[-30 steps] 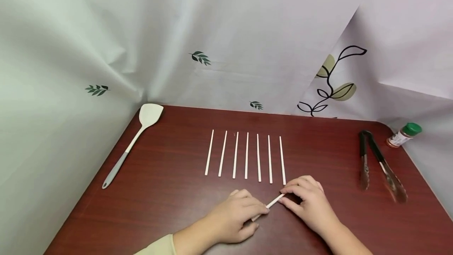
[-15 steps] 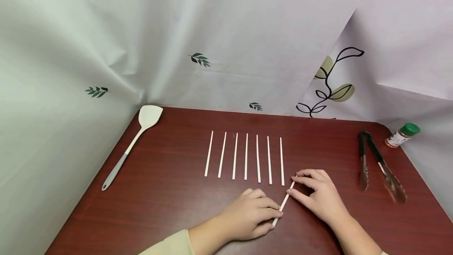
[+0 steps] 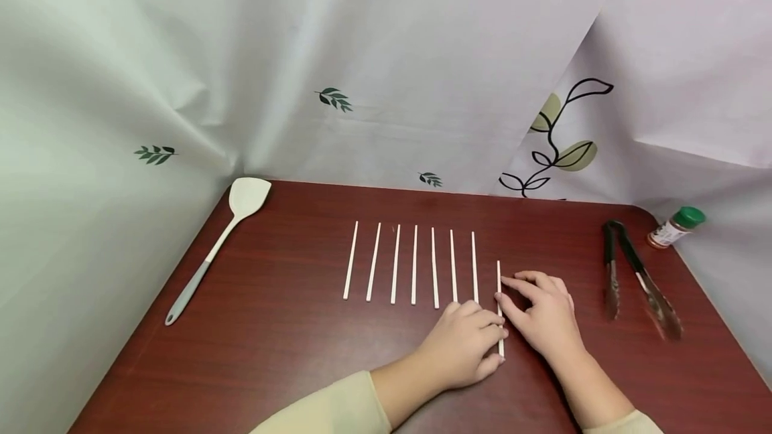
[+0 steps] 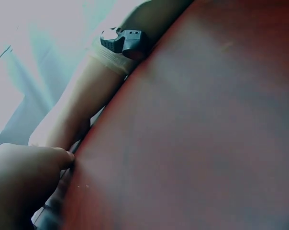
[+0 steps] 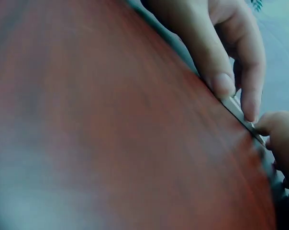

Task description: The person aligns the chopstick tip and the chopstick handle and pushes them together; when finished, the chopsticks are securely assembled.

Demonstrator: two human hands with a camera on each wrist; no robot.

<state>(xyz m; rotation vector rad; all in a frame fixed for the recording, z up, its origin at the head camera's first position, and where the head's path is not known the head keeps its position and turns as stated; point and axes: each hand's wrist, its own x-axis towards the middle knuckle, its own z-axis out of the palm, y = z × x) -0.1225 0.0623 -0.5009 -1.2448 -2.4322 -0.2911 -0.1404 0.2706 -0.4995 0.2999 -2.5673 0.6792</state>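
A white chopstick [image 3: 498,270] lies near upright in the head view, right of a row of several like white chopsticks [image 3: 413,266]. Its near end is held by my left hand [image 3: 467,347], whose fingertips and thumb bend around it. Higher up, my right hand [image 3: 545,310] pinches it from the right with thumb and forefinger. The right wrist view shows the right hand [image 5: 206,48] with its thumb and a finger on the chopstick [image 5: 235,108], close to the left hand [image 5: 283,139]. In the left wrist view the left hand [image 4: 25,177] hides the chopstick.
On the dark red table [image 3: 271,353], a white spatula [image 3: 223,240] with a grey handle lies at the left. Black-handled tongs [image 3: 636,273] and a green-capped spice jar [image 3: 675,227] are at the right. A patterned white curtain [image 3: 386,72] stands behind.
The held chopstick has swung from a slant to near parallel with the row and moved right and away from me. Both hands moved with it, still holding it; the row stays in place.
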